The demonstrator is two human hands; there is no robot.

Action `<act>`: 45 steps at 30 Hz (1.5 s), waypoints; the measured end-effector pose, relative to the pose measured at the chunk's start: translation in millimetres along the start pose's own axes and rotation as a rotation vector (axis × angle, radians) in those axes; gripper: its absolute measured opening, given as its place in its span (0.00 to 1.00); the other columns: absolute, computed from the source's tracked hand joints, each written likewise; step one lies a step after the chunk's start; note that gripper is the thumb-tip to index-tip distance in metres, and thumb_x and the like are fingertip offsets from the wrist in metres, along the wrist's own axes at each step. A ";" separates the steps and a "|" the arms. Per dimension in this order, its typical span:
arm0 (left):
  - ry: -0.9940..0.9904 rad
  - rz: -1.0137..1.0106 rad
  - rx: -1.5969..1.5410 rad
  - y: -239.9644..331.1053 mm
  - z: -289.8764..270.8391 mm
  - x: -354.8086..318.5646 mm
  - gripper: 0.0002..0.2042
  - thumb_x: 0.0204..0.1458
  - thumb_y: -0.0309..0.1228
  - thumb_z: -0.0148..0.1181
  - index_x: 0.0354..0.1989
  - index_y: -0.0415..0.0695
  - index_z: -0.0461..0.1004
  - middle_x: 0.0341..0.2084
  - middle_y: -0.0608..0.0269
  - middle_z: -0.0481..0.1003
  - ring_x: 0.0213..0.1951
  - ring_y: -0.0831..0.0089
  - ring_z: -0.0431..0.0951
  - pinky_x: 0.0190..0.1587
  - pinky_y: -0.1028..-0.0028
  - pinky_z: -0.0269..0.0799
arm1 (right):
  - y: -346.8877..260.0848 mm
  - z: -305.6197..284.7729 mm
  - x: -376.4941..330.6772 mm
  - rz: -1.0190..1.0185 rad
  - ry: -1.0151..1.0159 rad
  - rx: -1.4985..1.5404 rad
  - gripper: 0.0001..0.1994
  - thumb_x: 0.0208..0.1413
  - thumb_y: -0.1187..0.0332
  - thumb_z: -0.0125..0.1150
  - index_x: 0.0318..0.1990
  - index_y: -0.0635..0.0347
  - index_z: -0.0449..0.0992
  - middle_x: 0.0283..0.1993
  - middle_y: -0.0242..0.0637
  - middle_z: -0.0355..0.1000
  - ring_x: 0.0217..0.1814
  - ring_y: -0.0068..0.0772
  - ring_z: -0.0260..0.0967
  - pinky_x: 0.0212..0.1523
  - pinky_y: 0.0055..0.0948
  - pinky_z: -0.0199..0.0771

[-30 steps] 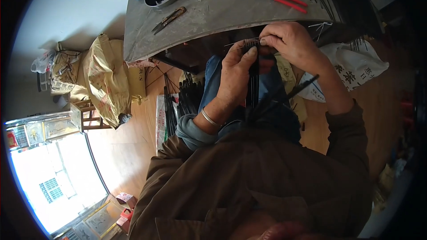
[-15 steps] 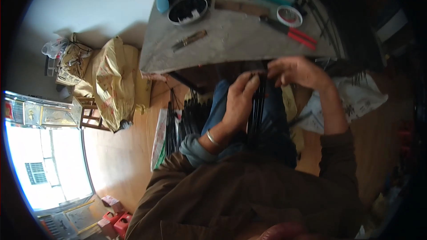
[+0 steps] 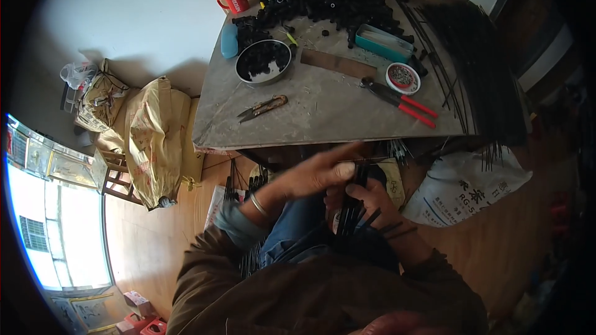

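Observation:
A bundle of thin black rods (image 3: 351, 216) stands upright over my lap, its top just short of the table's front edge. My right hand (image 3: 374, 203) is closed around it, thumb on the near side. A few black strips poke out by my right wrist. My left hand (image 3: 313, 177) lies against the left side of the rods' upper end. Its fingers are stretched out toward the table, slightly blurred, and its thumb is at the rods. Whether the left hand pinches anything small cannot be made out.
On the grey table (image 3: 211, 127) lie thread snips (image 3: 264, 108), red-handled pliers (image 3: 403, 102), a bowl of black parts (image 3: 263, 79), a small dish of metal bits (image 3: 402, 78), a teal box (image 3: 383, 43) and heaped black parts (image 3: 323, 3). Long rods (image 3: 475, 68) overhang at right, above a white sack (image 3: 465, 186).
My right hand has come down from the right and closed on the rods. My left hand has gone from gripping them to stretched fingers. The view has shifted, showing more of the table.

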State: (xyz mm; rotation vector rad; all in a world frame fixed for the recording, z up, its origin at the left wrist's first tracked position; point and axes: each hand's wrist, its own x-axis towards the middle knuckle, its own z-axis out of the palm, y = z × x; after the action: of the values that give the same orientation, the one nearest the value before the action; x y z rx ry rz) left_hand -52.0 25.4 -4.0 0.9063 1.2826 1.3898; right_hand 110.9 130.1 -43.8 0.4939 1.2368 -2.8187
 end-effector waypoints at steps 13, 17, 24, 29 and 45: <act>0.379 0.625 1.288 41.0 -180.9 287.1 0.14 0.42 0.21 0.54 0.36 0.47 0.80 0.33 0.58 0.77 0.38 0.59 0.77 0.43 0.65 0.74 | -6.4 -37.4 29.5 0.123 0.097 0.208 0.14 0.60 0.71 0.52 0.51 0.69 0.69 0.46 0.50 0.74 0.49 0.49 0.73 0.47 0.44 0.76; 0.108 0.686 1.518 37.2 -176.8 303.3 0.15 0.39 0.21 0.54 0.37 0.47 0.79 0.40 0.57 0.74 0.43 0.57 0.74 0.46 0.64 0.72 | -6.4 -52.9 36.7 0.146 0.073 0.331 0.15 0.59 0.69 0.55 0.51 0.68 0.70 0.46 0.51 0.74 0.49 0.50 0.73 0.48 0.44 0.76; 0.489 0.543 1.252 49.5 -214.0 280.4 0.11 0.46 0.28 0.56 0.40 0.43 0.75 0.25 0.61 0.74 0.27 0.63 0.74 0.36 0.67 0.73 | -7.1 -63.2 43.3 0.173 0.006 0.397 0.09 0.57 0.75 0.54 0.45 0.62 0.74 0.42 0.49 0.75 0.47 0.49 0.74 0.50 0.49 0.76; 0.641 0.120 0.757 76.7 -224.7 260.8 0.18 0.48 0.40 0.61 0.42 0.39 0.75 0.22 0.65 0.73 0.24 0.82 0.71 0.28 0.78 0.68 | -2.8 -65.6 39.9 0.176 0.043 0.417 0.08 0.56 0.76 0.55 0.43 0.62 0.75 0.41 0.49 0.76 0.46 0.49 0.75 0.49 0.49 0.76; 0.481 0.348 1.662 45.6 -220.3 291.2 0.16 0.42 0.26 0.59 0.43 0.41 0.75 0.37 0.53 0.74 0.40 0.58 0.78 0.42 0.64 0.74 | -6.1 -50.6 36.7 0.144 0.066 0.322 0.08 0.57 0.75 0.54 0.44 0.64 0.72 0.39 0.49 0.75 0.42 0.49 0.76 0.46 0.51 0.77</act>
State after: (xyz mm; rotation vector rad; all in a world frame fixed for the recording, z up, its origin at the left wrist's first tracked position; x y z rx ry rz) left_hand -335.9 258.8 -22.6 1.9582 2.8040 0.4690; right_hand 89.2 174.7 -82.5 0.6620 0.7192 -2.9050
